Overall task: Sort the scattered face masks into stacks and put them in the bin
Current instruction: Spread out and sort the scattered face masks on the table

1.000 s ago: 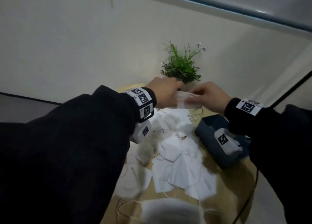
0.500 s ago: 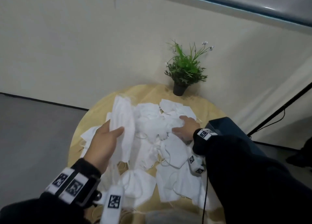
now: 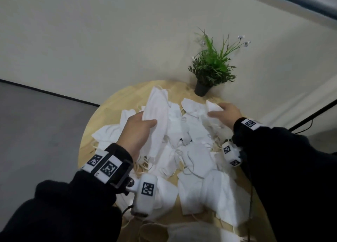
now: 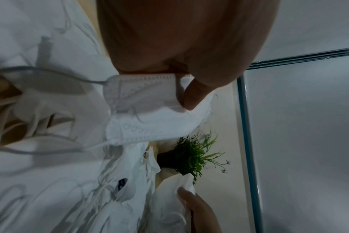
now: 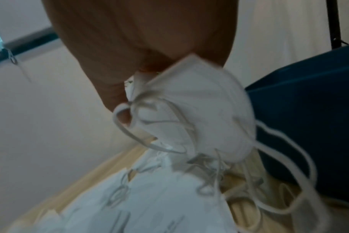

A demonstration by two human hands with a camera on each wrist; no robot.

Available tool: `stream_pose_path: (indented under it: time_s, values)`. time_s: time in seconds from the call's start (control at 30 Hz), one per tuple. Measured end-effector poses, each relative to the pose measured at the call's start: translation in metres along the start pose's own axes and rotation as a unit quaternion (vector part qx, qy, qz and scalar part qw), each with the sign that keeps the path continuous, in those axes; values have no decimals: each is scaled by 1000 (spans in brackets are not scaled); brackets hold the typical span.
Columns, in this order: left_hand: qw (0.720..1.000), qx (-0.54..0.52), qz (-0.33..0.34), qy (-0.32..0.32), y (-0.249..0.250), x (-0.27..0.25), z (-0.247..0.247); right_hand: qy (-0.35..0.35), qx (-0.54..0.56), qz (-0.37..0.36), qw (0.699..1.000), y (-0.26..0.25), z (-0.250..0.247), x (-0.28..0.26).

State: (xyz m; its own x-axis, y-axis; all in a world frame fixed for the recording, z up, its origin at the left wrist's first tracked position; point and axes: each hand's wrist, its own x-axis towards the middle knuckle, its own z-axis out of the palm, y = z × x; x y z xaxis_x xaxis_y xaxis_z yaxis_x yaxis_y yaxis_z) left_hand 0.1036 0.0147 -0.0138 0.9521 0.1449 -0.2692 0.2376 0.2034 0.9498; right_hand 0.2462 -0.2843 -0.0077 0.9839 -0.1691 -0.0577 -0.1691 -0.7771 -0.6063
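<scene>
Several white face masks (image 3: 197,158) lie scattered in a heap on the round wooden table (image 3: 116,103). My left hand (image 3: 138,130) holds a folded white mask (image 3: 158,117) upright above the heap's left side, thumb (image 4: 191,96) pressed on that held mask (image 4: 149,110). My right hand (image 3: 224,114) pinches another white mask (image 3: 212,106) at the heap's far right, lifted off the pile. In the right wrist view this mask (image 5: 199,119) hangs from the fingers with its ear loops (image 5: 285,173) dangling. The dark blue bin (image 5: 313,119) stands just right of it; the head view hides it behind my right arm.
A small potted green plant (image 3: 211,68) stands at the table's far edge, near the wall. A black stand pole (image 3: 313,114) leans at the right. Grey floor lies left of the table. More masks (image 3: 226,196) cover the near right part of the table.
The two hands parted: the left drew back to the left with a folded mask, the right went down to the pile and now lifts a mask from its far right.
</scene>
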Motion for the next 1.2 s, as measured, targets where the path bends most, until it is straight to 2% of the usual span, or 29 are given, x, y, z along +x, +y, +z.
stream_pose_path:
  time_s: [0.1, 0.33, 0.37, 0.43, 0.5, 0.53, 0.6, 0.67, 0.7, 0.77, 0.8, 0.83, 0.9, 0.97, 1.07, 1.17, 1.2]
  values:
    - [1000, -6, 10, 2, 7, -1, 1, 2, 115, 16, 993, 0, -17, -6]
    - [999, -21, 28, 24, 17, -1, -4, 13, 143, 20, 989, -7, -35, -16]
    - [999, -25, 32, 28, 18, 0, -4, 16, 107, 22, 994, -8, -35, -14]
    - [998, -33, 35, 34, 22, 0, -7, -12, -63, 33, 997, -12, -31, -10]
    - [998, -29, 40, 45, 24, 4, -12, -44, -238, 33, 970, -16, -17, -13]
    - [997, -19, 47, 53, 26, 6, -16, -41, -279, 13, 959, -20, -8, -19]
    - [995, 7, 65, 73, 29, 10, -26, -34, -252, -62, 965, -32, 16, -35]
    - [993, 25, 74, 94, 31, 14, -36, -120, -185, -149, 964, -41, 44, -56]
    - [992, 39, 73, 98, 30, 15, -42, -183, -200, -178, 946, -44, 59, -68]
    - [986, 128, 61, 91, 26, 18, -54, -284, -285, -180, 898, -42, 86, -85]
    - [974, 209, 43, 71, 23, 20, -59, -306, -320, -164, 882, -39, 95, -87]
    - [954, 297, 21, 47, 19, 22, -65, -306, -335, -153, 878, -37, 101, -86]
    - [894, 447, -18, 2, 11, 23, -75, -267, -311, -159, 898, -38, 101, -75]
    - [857, 511, -46, -40, 2, 24, -78, -210, -276, -171, 922, -41, 89, -63]
    - [798, 593, -60, -87, -12, 25, -78, -137, -259, -149, 945, -34, 63, -48]
    - [748, 656, -63, -82, -28, 27, -74, -49, -327, -124, 936, -27, 48, -53]
    - [733, 674, -57, -76, -33, 29, -72, -22, -331, -146, 932, -29, 46, -62]
